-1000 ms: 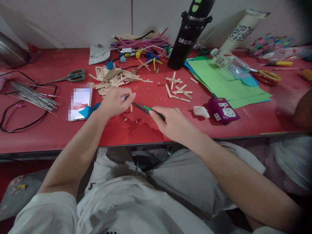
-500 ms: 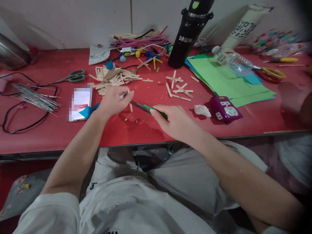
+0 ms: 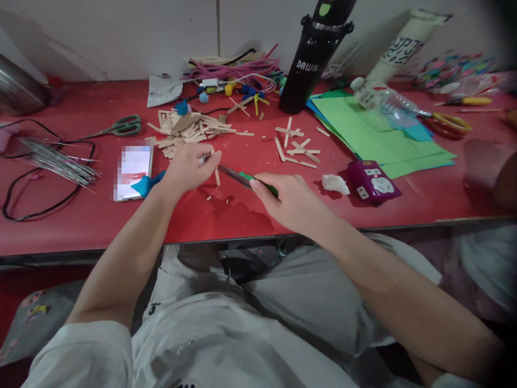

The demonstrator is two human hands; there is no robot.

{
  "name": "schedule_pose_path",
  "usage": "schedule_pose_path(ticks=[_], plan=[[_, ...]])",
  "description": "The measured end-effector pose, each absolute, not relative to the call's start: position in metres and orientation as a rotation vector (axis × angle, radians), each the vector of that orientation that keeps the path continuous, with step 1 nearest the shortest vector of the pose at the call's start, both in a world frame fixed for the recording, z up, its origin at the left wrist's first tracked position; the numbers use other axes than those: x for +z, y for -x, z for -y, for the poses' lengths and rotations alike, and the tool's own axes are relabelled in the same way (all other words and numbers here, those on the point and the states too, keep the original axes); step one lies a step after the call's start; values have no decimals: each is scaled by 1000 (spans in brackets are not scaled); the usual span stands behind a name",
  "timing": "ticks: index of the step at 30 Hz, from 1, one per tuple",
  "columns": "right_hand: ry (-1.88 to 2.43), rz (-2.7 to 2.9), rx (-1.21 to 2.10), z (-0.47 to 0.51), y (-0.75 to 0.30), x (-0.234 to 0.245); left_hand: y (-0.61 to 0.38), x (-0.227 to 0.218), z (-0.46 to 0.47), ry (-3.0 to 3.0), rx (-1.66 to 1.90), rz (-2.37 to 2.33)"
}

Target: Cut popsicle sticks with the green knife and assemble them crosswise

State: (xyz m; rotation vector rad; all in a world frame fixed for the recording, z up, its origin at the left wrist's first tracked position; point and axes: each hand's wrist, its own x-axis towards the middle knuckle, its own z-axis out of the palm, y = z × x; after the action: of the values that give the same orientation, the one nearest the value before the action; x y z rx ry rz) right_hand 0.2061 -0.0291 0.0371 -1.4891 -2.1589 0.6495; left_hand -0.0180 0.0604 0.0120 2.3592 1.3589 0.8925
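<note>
Above the red table, my right hand is closed around a box cutter with a green part on its handle. Its blade points left, toward the fingertips of my left hand. That left hand pinches a small wooden craft stick, whose lower end shows below the fingers; the rest is mostly hidden. Behind the left hand lies a loose pile of craft sticks. Further right are several sticks, some crossed over each other. Tiny wood chips lie below the hands.
Left of my arm are a phone, green-handled scissors and a bundle of thin wires. A black bottle stands at the back. On the right are green paper sheets, a purple power adapter and crumpled white tissue.
The box cutter in my right hand has shifted very slightly right, its blade a little further from the left fingertips. My left hand stays nearly still.
</note>
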Motion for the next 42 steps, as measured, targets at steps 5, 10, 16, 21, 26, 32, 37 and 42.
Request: schedule_pose_path(ticks=[5, 10, 16, 21, 26, 32, 37, 42], plan=[[1475, 2171, 631, 29, -206, 38, 19, 11, -61, -2351, 899, -1364], [1489, 2165, 641, 30, -206, 39, 18, 11, -61, -2362, 910, -1358], [1496, 2177, 648, 28, -203, 36, 17, 11, -61, -2367, 909, -1358], [1493, 2171, 678, 26, -201, 36, 19, 10, -62, -2367, 907, -1374], [1504, 2167, 683, 29, -199, 38, 19, 9, -62, -2376, 923, -1365], [1535, 2166, 671, 31, -200, 42, 20, 7, -63, -2383, 925, -1370], [1544, 2170, 652, 32, -199, 42, 19, 8, -63, -2382, 913, -1378], [1545, 2178, 630, 32, -198, 42, 20, 9, -63, -2370, 922, -1351]])
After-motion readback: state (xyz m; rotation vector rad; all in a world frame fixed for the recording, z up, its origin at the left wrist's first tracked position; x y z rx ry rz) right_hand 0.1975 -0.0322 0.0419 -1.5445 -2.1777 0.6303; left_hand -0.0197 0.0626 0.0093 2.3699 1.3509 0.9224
